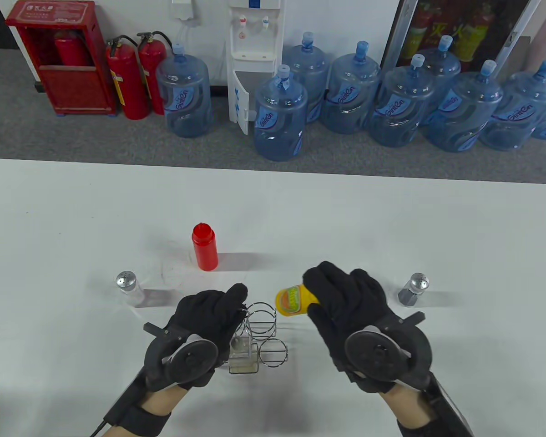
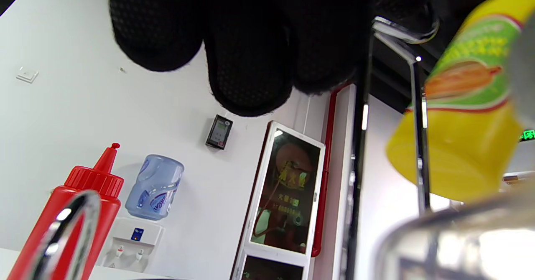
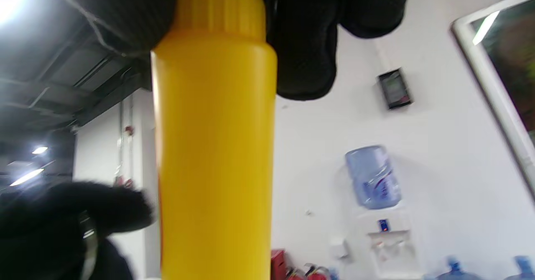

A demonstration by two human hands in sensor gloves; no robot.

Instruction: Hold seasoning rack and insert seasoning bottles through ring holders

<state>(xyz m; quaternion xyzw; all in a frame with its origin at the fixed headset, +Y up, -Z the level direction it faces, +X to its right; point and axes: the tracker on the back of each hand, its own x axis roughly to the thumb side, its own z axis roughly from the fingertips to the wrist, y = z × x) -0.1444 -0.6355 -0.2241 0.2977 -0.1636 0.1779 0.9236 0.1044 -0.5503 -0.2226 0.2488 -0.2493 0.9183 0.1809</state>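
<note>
On surface: left hand (image 1: 209, 318) grips seasoning rack (image 1: 260, 339), rings unfilled. Right hand (image 1: 346, 305) pinches yellow bottle (image 1: 293, 300) beside rack. Red bottle (image 1: 204, 246), two shakers (image 1: 126, 281) wait; nothing inserted yet.

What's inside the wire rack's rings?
The three rings of the rack that show hold no bottles; a clear square holder sits in one corner. The left hand covers the rack's left side.

The bottle (image 1: 295, 300) was yellow with a green and orange label; beyond the silver wire rack (image 1: 260, 337), another bottle (image 1: 204, 246) was red.
</note>
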